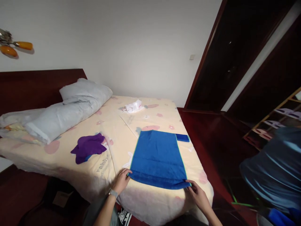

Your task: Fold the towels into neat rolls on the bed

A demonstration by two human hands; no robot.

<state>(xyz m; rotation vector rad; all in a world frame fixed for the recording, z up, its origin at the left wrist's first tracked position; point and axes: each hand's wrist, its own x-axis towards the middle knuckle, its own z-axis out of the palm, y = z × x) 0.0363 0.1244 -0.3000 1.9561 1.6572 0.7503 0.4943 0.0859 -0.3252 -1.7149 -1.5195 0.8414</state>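
A blue towel (157, 155) with a thin green edge lies spread out near the bed's front right corner. Its near edge is turned up in a narrow strip. My left hand (122, 180), with a watch on the wrist, pinches the near left corner. At the near right corner, my right hand (197, 194) grips the cloth between thumb and fingers. A small folded blue cloth (182, 137) rests beside the towel's far right corner, partly hidden by it. Left of the towel lies a crumpled purple cloth (88, 147) with a bit of blue under it.
Grey bedding (70, 108) is heaped against the headboard (42, 84). A white plastic bag (134, 106) sits toward the back of the bed (164, 108). On the right stand a shoe rack (270, 117) and a dark draped cloth (274, 169). A dark bag (50, 185) is low at left.
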